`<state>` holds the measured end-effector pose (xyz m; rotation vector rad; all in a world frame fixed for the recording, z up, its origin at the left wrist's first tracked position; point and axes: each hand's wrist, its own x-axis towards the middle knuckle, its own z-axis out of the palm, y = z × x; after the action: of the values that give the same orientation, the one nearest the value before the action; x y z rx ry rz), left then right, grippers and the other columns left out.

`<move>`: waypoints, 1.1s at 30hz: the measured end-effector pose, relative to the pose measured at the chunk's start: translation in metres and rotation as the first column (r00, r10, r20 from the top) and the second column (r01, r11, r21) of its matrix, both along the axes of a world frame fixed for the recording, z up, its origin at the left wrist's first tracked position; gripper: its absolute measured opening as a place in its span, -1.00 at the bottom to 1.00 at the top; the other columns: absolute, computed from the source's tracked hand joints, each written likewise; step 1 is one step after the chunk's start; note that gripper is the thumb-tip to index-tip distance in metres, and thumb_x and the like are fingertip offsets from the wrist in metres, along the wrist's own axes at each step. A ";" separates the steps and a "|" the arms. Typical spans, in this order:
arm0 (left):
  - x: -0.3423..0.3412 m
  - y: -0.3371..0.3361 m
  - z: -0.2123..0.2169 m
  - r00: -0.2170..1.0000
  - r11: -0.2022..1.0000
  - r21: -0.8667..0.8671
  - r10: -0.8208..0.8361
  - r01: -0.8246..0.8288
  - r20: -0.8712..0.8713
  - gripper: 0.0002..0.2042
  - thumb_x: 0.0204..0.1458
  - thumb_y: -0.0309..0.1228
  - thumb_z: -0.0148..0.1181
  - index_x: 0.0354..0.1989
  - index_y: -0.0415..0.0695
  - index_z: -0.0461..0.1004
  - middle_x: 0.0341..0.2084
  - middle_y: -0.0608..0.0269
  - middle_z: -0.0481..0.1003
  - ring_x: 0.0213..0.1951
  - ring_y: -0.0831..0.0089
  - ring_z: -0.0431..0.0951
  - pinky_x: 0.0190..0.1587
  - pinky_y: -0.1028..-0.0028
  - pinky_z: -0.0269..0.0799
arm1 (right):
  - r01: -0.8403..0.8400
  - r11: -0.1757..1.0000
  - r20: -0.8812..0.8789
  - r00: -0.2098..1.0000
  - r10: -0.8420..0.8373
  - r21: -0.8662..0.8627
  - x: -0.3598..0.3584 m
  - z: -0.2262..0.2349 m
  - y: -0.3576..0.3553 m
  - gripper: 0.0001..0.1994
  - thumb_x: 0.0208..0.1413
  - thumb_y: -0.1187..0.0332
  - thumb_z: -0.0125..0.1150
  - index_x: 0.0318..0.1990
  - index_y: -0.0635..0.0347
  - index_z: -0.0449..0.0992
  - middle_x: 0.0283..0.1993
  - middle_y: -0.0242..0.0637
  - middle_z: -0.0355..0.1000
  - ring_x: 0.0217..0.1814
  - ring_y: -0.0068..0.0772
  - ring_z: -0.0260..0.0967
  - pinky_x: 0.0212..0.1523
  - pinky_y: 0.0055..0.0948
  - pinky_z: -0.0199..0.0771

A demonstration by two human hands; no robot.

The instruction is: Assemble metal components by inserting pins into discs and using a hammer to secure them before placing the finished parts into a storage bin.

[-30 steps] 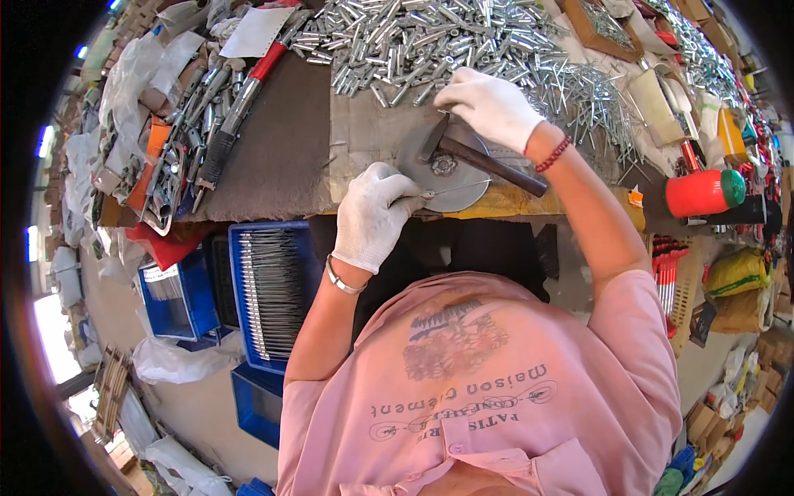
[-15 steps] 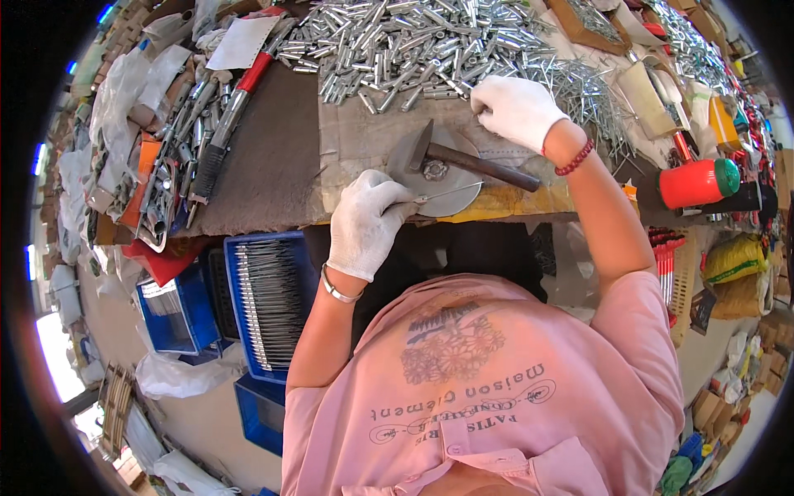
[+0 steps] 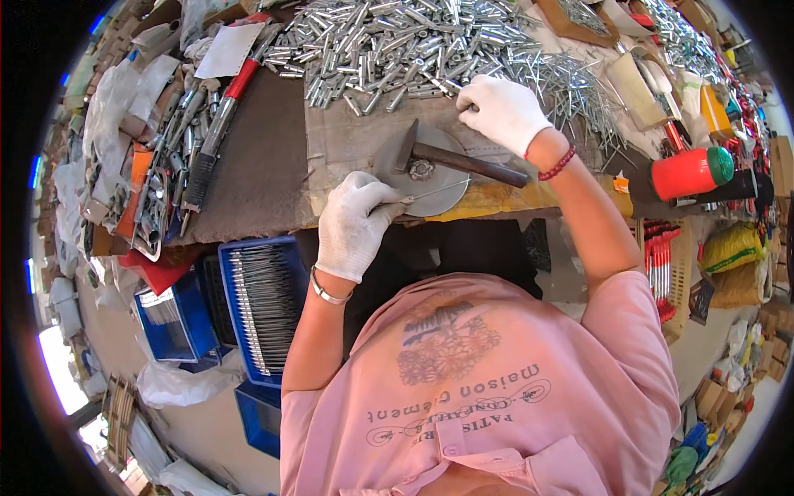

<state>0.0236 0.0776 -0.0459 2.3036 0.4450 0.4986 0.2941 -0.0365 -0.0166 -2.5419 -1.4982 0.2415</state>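
My left hand, in a white knit glove, pinches a thin metal rod between thumb and fingers. The rod points right over a round grey metal plate at the bench's front edge. Across that plate lies a hammer with a dark handle. My right hand, gloved too, is at the near edge of a heap of short shiny metal sleeves. Its fingers are curled together, and whatever they may hold is hidden. Loose thin metal rods lie just right of it.
Pliers-like hand tools and plastic bags crowd the bench's left side. A red jar with a green lid lies at the right edge. Below, at left, a blue bin holds rows of slim metal parts beside another blue bin.
The whole view has shifted slightly, so the bench appears a little further left. Both hands keep nearly the same pose, the left still pinching the rod.
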 end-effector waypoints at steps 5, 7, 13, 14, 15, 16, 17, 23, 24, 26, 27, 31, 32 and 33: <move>-0.001 -0.001 0.000 1.000 0.999 0.039 0.009 -0.009 0.006 -0.88 -0.12 -0.53 0.49 -0.39 -0.09 0.67 -0.36 0.20 0.57 -0.23 0.11 0.61 -0.16 0.23 0.51 | 0.016 1.000 0.039 0.999 -0.016 -0.016 -0.007 -0.009 0.007 -0.87 0.20 0.28 0.23 -0.22 0.05 0.66 -0.14 -0.27 0.54 -0.04 -0.08 0.58 -0.02 -0.13 0.60; -0.001 -0.002 -0.001 0.999 1.000 -0.003 0.004 -0.004 0.053 -0.88 -0.12 -0.52 0.49 -0.40 -0.10 0.67 -0.37 0.20 0.57 -0.24 0.11 0.60 -0.16 0.23 0.51 | -0.006 1.000 0.046 0.999 0.007 -0.030 0.005 -0.020 0.007 -0.86 0.22 0.28 0.18 -0.23 0.05 0.63 -0.14 -0.27 0.54 -0.03 -0.07 0.58 -0.01 -0.14 0.60; 0.002 -0.001 -0.004 0.996 0.998 -0.048 0.048 -0.045 0.075 -0.91 -0.08 -0.47 0.49 -0.40 -0.05 0.67 -0.38 0.21 0.56 -0.26 0.10 0.61 -0.22 0.20 0.53 | -0.169 0.980 0.144 0.978 0.153 0.107 -0.011 -0.009 -0.001 -0.86 0.31 0.32 0.12 -0.14 0.16 0.54 -0.08 -0.17 0.51 -0.03 0.00 0.56 -0.02 -0.09 0.58; 0.001 0.001 -0.005 0.995 0.999 -0.004 0.039 -0.039 0.092 -0.90 -0.08 -0.47 0.49 -0.40 -0.04 0.67 -0.37 0.21 0.56 -0.27 0.10 0.61 -0.22 0.20 0.53 | -0.223 0.955 0.120 0.972 0.202 0.196 -0.019 -0.005 -0.003 -0.87 0.31 0.33 0.14 -0.13 0.17 0.52 -0.08 -0.16 0.51 -0.03 0.00 0.56 -0.02 -0.09 0.58; 0.000 0.000 -0.007 0.994 0.999 0.040 0.024 -0.028 0.108 -0.90 -0.08 -0.46 0.49 -0.40 -0.04 0.67 -0.37 0.22 0.55 -0.27 0.10 0.61 -0.22 0.19 0.53 | -0.172 0.941 0.016 0.985 0.174 0.291 -0.029 -0.002 -0.008 -0.91 0.29 0.39 0.18 -0.14 0.17 0.53 -0.11 -0.13 0.51 -0.04 0.02 0.55 -0.03 -0.10 0.57; 0.000 0.000 -0.007 0.994 0.999 0.038 0.026 -0.030 0.107 -0.90 -0.08 -0.46 0.49 -0.40 -0.04 0.67 -0.37 0.22 0.55 -0.27 0.10 0.61 -0.22 0.19 0.53 | -0.248 0.897 -0.013 0.962 0.271 0.366 -0.036 -0.005 -0.012 -0.91 0.27 0.41 0.19 -0.14 0.16 0.53 -0.13 -0.13 0.51 -0.05 0.02 0.55 -0.03 -0.12 0.58; 0.001 -0.001 -0.006 0.992 0.998 0.052 0.026 -0.033 0.121 -0.90 -0.07 -0.46 0.48 -0.39 -0.03 0.66 -0.37 0.22 0.54 -0.27 0.10 0.62 -0.22 0.19 0.54 | -0.316 0.839 -0.033 0.930 0.367 0.442 -0.044 -0.010 -0.017 -0.91 0.25 0.44 0.21 -0.13 0.16 0.54 -0.15 -0.13 0.52 -0.07 0.03 0.55 -0.04 -0.14 0.58; 0.000 0.000 -0.016 0.992 0.999 0.034 0.027 -0.032 0.127 -0.89 -0.07 -0.45 0.48 -0.38 -0.02 0.66 -0.36 0.22 0.55 -0.26 0.09 0.62 -0.21 0.19 0.55 | -0.367 0.743 -0.041 0.883 0.467 0.560 -0.104 -0.018 -0.009 -0.64 0.14 0.57 0.22 0.09 0.04 0.56 -0.15 -0.17 0.58 -0.13 -0.02 0.59 -0.11 -0.19 0.63; 0.000 0.000 -0.017 0.989 0.999 0.023 0.034 -0.038 0.147 -0.89 -0.07 -0.45 0.48 -0.38 -0.02 0.66 -0.36 0.22 0.55 -0.25 0.09 0.62 -0.21 0.19 0.55 | -0.358 0.723 -0.069 0.871 0.487 0.591 -0.105 -0.017 -0.005 -0.56 0.15 0.60 0.19 0.19 0.05 0.53 -0.19 -0.20 0.59 -0.18 -0.14 0.61 -0.11 -0.27 0.63; 0.000 0.000 -0.015 0.990 0.999 0.033 0.029 -0.034 0.141 -0.89 -0.07 -0.44 0.48 -0.38 -0.02 0.65 -0.36 0.22 0.55 -0.25 0.10 0.62 -0.21 0.19 0.55 | -0.214 0.781 -0.287 0.847 0.448 0.586 -0.105 -0.003 -0.008 -0.51 0.15 0.63 0.17 0.26 0.09 0.49 -0.24 -0.25 0.59 -0.26 -0.31 0.59 -0.12 -0.36 0.62; 0.000 0.000 -0.014 0.991 0.999 0.043 0.016 -0.022 0.135 -0.89 -0.07 -0.44 0.48 -0.38 -0.02 0.65 -0.35 0.22 0.56 -0.25 0.10 0.62 -0.21 0.20 0.55 | -0.188 0.795 -0.343 0.827 0.445 0.577 -0.100 -0.007 -0.011 -0.49 0.15 0.63 0.17 0.29 0.11 0.47 -0.29 -0.29 0.57 -0.30 -0.42 0.56 -0.13 -0.41 0.60; 0.001 0.001 -0.017 0.990 0.995 0.087 0.025 -0.038 0.142 -0.89 -0.06 -0.43 0.48 -0.38 -0.02 0.64 -0.36 0.23 0.55 -0.25 0.10 0.61 -0.20 0.20 0.55 | -0.208 0.840 -0.342 0.844 0.413 0.501 -0.096 -0.016 -0.018 -0.49 0.16 0.63 0.18 0.29 0.13 0.46 -0.28 -0.28 0.58 -0.28 -0.39 0.57 -0.13 -0.40 0.61; 0.001 0.001 -0.020 0.987 0.996 0.083 0.028 -0.041 0.157 -0.89 -0.06 -0.42 0.48 -0.38 -0.01 0.64 -0.36 0.24 0.55 -0.25 0.10 0.61 -0.20 0.20 0.55 | -0.202 0.843 -0.349 0.843 0.408 0.498 -0.096 -0.017 -0.018 -0.50 0.16 0.63 0.18 0.29 0.14 0.46 -0.28 -0.28 0.58 -0.28 -0.39 0.57 -0.14 -0.40 0.60; 0.001 0.001 -0.022 0.985 0.996 0.079 0.028 -0.042 0.172 -0.89 -0.06 -0.42 0.48 -0.38 -0.01 0.64 -0.36 0.24 0.55 -0.25 0.10 0.61 -0.20 0.20 0.55 | -0.195 0.847 -0.355 0.844 0.402 0.495 -0.096 -0.019 -0.018 -0.50 0.16 0.63 0.18 0.29 0.14 0.46 -0.28 -0.28 0.58 -0.27 -0.39 0.57 -0.14 -0.39 0.60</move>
<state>0.0248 0.0785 -0.0675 2.3107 0.3881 0.7385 0.1976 -0.0550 -0.0352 -1.7319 -1.5444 0.4403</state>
